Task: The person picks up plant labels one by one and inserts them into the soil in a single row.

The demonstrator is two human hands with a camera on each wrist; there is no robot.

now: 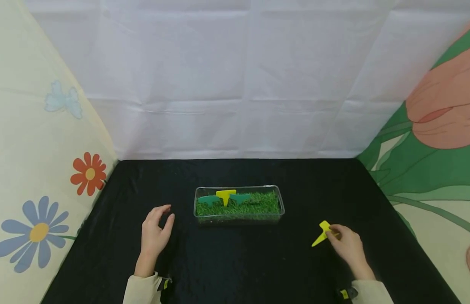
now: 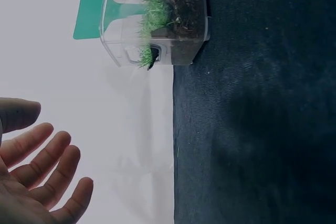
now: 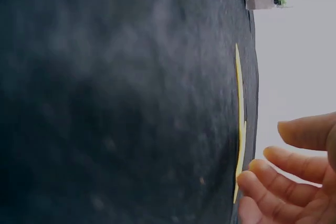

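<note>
Where the black cloth [image 1: 235,261] covers the table between flower-printed side panels, a clear tray [image 1: 239,203] of green turf sits at its middle, with a yellow tag [image 1: 225,196] standing upright between two green tags [image 1: 209,199] stuck in the grass; to the right and nearer the person, well apart from the tray, the loose yellow tag [image 1: 321,235] lies flat on the cloth, its long axis slanted, pointed end toward the lower left and broad head toward the upper right; the right hand [image 1: 346,244] rests on the cloth, its fingertips [image 3: 251,179] touching the tag's broad head, fingers gently bent, not gripping; the left hand [image 1: 156,231] rests left of the tray on its edge, palm turned inward, fingers relaxed and spread, holding nothing.
</note>
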